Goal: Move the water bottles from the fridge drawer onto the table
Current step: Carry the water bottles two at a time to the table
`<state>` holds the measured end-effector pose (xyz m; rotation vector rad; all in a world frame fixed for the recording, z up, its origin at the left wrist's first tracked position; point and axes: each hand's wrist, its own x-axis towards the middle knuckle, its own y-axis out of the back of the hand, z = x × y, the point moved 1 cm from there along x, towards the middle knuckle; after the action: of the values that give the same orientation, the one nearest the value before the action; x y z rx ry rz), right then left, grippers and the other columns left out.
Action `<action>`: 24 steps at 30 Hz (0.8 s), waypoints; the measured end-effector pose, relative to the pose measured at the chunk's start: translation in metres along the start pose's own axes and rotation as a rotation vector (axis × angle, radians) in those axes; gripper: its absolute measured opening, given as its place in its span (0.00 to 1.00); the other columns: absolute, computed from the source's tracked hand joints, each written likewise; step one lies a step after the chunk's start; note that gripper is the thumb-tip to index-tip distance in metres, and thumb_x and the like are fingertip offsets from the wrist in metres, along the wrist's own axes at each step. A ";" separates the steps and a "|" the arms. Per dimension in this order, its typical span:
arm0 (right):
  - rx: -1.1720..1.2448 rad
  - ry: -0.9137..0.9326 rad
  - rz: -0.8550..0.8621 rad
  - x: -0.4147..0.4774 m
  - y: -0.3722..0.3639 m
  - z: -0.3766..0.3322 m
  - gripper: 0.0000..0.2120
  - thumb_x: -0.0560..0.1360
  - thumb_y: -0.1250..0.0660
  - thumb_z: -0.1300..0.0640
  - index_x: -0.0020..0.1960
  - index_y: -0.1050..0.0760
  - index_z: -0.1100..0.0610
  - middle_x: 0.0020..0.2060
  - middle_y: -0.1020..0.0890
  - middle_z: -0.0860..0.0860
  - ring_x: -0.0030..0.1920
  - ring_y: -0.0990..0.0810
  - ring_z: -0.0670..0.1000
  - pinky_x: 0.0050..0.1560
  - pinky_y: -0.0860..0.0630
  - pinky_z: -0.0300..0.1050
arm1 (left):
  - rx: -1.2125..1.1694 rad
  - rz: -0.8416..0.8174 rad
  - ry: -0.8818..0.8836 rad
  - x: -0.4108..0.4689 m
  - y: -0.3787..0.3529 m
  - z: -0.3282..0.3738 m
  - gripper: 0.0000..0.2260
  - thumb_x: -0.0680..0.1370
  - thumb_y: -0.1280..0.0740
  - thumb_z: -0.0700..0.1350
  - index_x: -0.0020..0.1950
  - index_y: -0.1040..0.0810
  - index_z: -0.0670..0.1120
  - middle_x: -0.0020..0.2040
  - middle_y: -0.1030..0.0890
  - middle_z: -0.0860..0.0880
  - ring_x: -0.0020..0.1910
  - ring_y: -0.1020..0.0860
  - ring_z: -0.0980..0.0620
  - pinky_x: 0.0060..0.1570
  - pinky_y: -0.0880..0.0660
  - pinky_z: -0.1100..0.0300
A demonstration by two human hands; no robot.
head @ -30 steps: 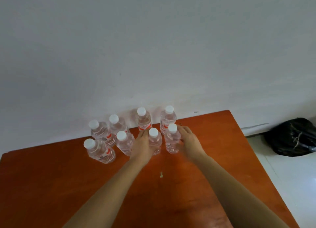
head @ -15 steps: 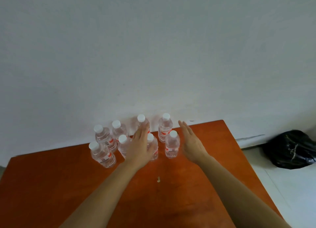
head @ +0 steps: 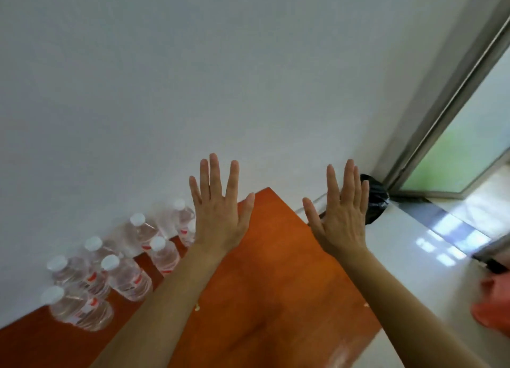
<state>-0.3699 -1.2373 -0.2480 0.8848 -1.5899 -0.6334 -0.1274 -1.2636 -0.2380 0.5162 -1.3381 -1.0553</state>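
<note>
Both hands are raised mid-frame, backs toward the camera. The left hand [head: 220, 215] has its fingers [head: 214, 174] straight and spread, holding nothing. The right hand [head: 342, 221] beside it is likewise flat and spread, holding nothing. The water bottles [head: 129, 276] stand upright in a close cluster at the lower left, on the orange tabletop [head: 262, 298] against the white wall [head: 193, 77]; the left hand hides part of the rightmost one. A black bag [head: 374, 202] lies on the floor [head: 414, 257] behind the right hand, below a glazed frame [head: 441, 113] at the upper right.
</note>
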 end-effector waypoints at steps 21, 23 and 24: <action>-0.444 -0.661 0.248 -0.381 0.412 0.415 0.44 0.77 0.43 0.33 0.82 0.58 0.54 0.80 0.58 0.58 0.80 0.58 0.62 0.77 0.56 0.66 | -0.338 -0.172 -0.759 -0.215 0.033 0.641 0.33 0.80 0.58 0.67 0.82 0.53 0.54 0.81 0.59 0.44 0.80 0.59 0.39 0.71 0.52 0.28; -0.473 -0.734 0.259 -0.419 0.440 0.442 0.44 0.77 0.45 0.32 0.82 0.56 0.55 0.80 0.58 0.59 0.80 0.58 0.62 0.77 0.55 0.67 | -0.363 -0.191 -0.838 -0.242 0.037 0.689 0.33 0.80 0.56 0.67 0.82 0.53 0.54 0.82 0.59 0.44 0.80 0.60 0.40 0.72 0.52 0.28; -0.487 -0.760 0.264 -0.435 0.451 0.456 0.44 0.77 0.45 0.32 0.82 0.56 0.56 0.80 0.57 0.59 0.80 0.58 0.62 0.76 0.55 0.67 | -0.374 -0.197 -0.872 -0.253 0.038 0.712 0.33 0.80 0.54 0.67 0.82 0.54 0.54 0.82 0.59 0.44 0.80 0.60 0.40 0.72 0.52 0.29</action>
<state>-0.8794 -0.6532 -0.2291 0.0433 -2.0334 -1.1857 -0.7596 -0.8514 -0.1867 -0.1362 -1.7875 -1.7623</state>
